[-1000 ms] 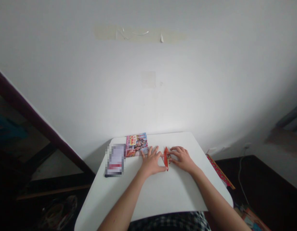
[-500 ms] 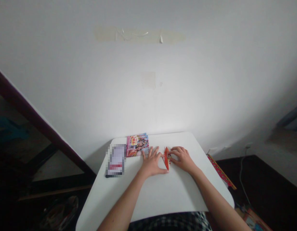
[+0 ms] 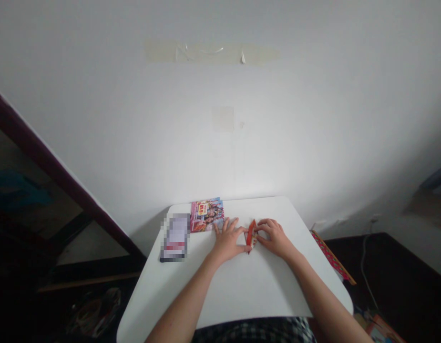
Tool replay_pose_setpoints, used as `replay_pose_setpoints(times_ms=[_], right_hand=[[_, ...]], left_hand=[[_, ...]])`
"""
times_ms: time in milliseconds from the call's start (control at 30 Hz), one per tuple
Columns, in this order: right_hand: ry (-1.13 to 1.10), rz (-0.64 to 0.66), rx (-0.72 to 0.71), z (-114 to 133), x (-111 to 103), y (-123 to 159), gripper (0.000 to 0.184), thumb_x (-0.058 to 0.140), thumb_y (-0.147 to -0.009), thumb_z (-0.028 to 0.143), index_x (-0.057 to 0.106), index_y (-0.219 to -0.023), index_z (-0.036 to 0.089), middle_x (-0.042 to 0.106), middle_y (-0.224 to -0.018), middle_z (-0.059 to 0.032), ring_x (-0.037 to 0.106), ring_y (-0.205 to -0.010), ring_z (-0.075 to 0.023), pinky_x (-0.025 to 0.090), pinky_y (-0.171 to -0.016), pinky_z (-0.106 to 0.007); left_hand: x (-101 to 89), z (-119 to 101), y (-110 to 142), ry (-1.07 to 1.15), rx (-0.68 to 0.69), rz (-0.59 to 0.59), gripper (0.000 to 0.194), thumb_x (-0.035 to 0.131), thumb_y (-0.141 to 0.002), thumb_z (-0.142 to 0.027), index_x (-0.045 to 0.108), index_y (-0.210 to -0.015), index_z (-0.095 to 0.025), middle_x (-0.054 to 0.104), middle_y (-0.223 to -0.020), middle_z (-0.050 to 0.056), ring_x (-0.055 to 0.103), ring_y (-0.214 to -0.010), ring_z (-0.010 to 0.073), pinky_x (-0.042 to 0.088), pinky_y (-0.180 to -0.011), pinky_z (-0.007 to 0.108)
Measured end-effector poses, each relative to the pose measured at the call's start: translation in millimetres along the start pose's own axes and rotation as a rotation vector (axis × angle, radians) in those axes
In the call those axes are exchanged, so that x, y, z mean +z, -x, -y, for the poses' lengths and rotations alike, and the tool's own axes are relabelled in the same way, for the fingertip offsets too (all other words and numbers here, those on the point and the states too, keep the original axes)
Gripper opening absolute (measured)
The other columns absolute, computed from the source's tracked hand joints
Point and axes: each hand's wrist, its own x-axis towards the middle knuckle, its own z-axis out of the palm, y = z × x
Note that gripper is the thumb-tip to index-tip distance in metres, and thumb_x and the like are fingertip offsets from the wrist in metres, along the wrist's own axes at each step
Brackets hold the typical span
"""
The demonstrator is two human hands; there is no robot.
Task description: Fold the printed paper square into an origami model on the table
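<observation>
A small folded piece of red paper [image 3: 250, 235] lies near the back of the white table [image 3: 241, 286], between my two hands. My left hand [image 3: 229, 240] rests flat on the table with fingers spread, its thumb touching the paper's near tip. The fingers of my right hand [image 3: 273, 237] are curled and pinch the paper's right edge, lifting its far end a little.
A colourful printed booklet [image 3: 207, 214] lies at the table's back left, beside a dark phone-like slab [image 3: 175, 237] with a blurred face. A white wall stands right behind the table. A red patterned strip [image 3: 331, 257] leans off the table's right side.
The red paper has tilted: its far end now leans right and is raised a little by my right fingers. Both hands stay at the same spot.
</observation>
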Motion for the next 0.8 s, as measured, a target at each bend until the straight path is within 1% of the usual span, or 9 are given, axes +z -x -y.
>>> replay_pose_setpoints(times_ms=[167,267,367,467,600,700,800], right_hand=[[-0.050,-0.008,-0.004,-5.8,1.7,-1.5,0.017,0.065,-0.086,0.030,0.072,-0.100,0.029,0.063,-0.112,-0.0066,0.057,-0.110,-0.0253,0.047,-0.096,-0.047],[-0.079,-0.023,-0.015,-8.0,1.7,-1.9,0.014,0.064,-0.085,0.027,0.073,-0.096,0.028,0.063,-0.111,-0.0076,0.057,-0.110,-0.0258,0.047,-0.097,-0.047],[-0.099,-0.068,-0.047,-7.5,1.2,-1.5,0.013,0.065,-0.084,0.025,0.074,-0.093,0.027,0.059,-0.122,-0.0082,0.052,-0.120,-0.0272,0.045,-0.103,-0.049],[-0.092,-0.102,-0.066,-5.2,0.4,-0.7,0.015,0.064,-0.084,0.022,0.074,-0.094,0.028,0.052,-0.138,-0.0067,0.042,-0.133,-0.0287,0.040,-0.109,-0.052],[-0.077,-0.080,-0.050,-2.4,-0.3,-0.4,0.021,0.063,-0.082,0.019,0.072,-0.099,0.027,0.045,-0.149,-0.0052,0.032,-0.142,-0.0302,0.037,-0.112,-0.056],[-0.104,-0.032,-0.058,-2.4,0.3,-1.2,0.024,0.061,-0.082,0.020,0.070,-0.103,0.026,0.053,-0.142,-0.0056,0.034,-0.143,-0.0286,0.038,-0.113,-0.056],[-0.125,-0.029,-0.069,-3.7,1.4,-2.3,0.023,0.060,-0.084,0.022,0.069,-0.105,0.026,0.062,-0.129,-0.0057,0.042,-0.137,-0.0268,0.038,-0.113,-0.054]], left_hand=[[0.4,1.6,-1.0,0.016,-0.002,0.026,0.065,0.072,-0.071,-0.065,0.053,-0.132,-0.052,0.030,-0.163,0.000,0.014,-0.151,0.0391,0.001,-0.111,0.078],[-1.5,0.3,-1.4,0.037,-0.024,-0.012,0.063,0.074,-0.072,-0.058,0.054,-0.132,-0.052,0.037,-0.159,-0.001,0.019,-0.150,0.0366,0.003,-0.114,0.076],[-2.5,-3.1,-1.2,0.059,-0.061,-0.064,0.053,0.073,-0.076,-0.051,0.060,-0.127,-0.050,0.045,-0.153,-0.001,0.027,-0.146,0.0330,0.009,-0.115,0.073],[-1.8,-6.3,-0.9,0.073,-0.071,-0.114,0.042,0.069,-0.081,-0.043,0.064,-0.123,-0.047,0.049,-0.149,0.000,0.031,-0.144,0.0305,0.012,-0.116,0.071],[0.0,-7.9,-0.5,0.060,-0.109,-0.169,0.030,0.065,-0.085,-0.041,0.071,-0.114,-0.046,0.050,-0.149,0.001,0.032,-0.143,0.0329,0.009,-0.115,0.073],[0.2,-8.0,-0.7,0.048,-0.133,-0.182,0.027,0.062,-0.086,-0.047,0.072,-0.112,-0.046,0.050,-0.149,0.001,0.032,-0.143,0.0352,0.008,-0.115,0.074],[-0.4,-8.2,-1.2,0.025,-0.140,-0.182,0.029,0.060,-0.087,-0.050,0.071,-0.113,-0.048,0.049,-0.149,0.001,0.031,-0.143,0.0367,0.006,-0.114,0.077]])
